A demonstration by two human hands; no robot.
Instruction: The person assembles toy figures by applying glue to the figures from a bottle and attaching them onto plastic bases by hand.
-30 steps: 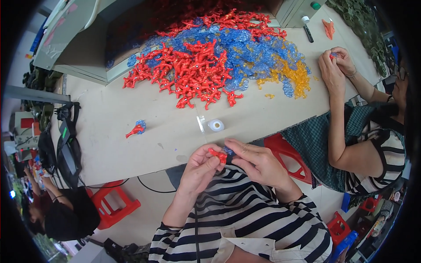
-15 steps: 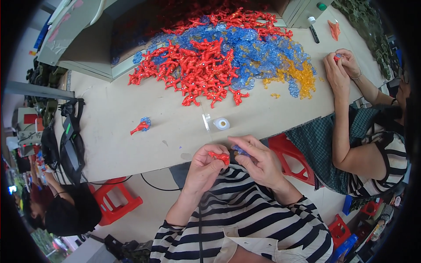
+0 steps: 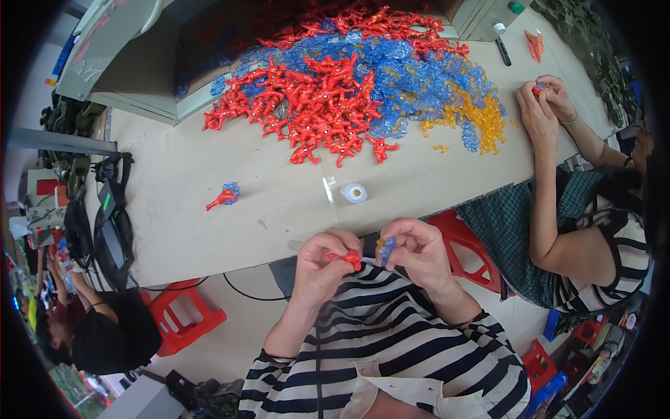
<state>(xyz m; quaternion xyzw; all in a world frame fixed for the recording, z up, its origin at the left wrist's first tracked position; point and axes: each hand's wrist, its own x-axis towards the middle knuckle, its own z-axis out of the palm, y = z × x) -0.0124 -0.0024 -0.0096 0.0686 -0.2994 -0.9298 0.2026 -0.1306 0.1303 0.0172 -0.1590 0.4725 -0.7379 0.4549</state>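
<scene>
My left hand (image 3: 325,264) pinches a small red plastic figure (image 3: 351,259) between thumb and fingers. Close to its right, my right hand (image 3: 417,253) is closed on a translucent blue plastic piece (image 3: 386,250) with some amber on it. A small gap separates the two parts, just over the table's front edge. On the table to the left lies a red figure joined with a blue piece (image 3: 225,196). Ahead of my hands stands a small white round container (image 3: 354,193). Beyond it is a heap of red figures (image 3: 314,112) beside translucent blue pieces (image 3: 405,84) and yellow pieces (image 3: 481,119).
A grey open-fronted box (image 3: 132,84) stands behind the heap. At the right a co-worker's hands (image 3: 544,105) hold a small red and blue piece. A black marker (image 3: 503,52) lies at the back right. Red stools (image 3: 183,318) stand below the table.
My right hand has turned, and the blue piece now stands more upright, facing the red figure. My left hand has shifted only slightly.
</scene>
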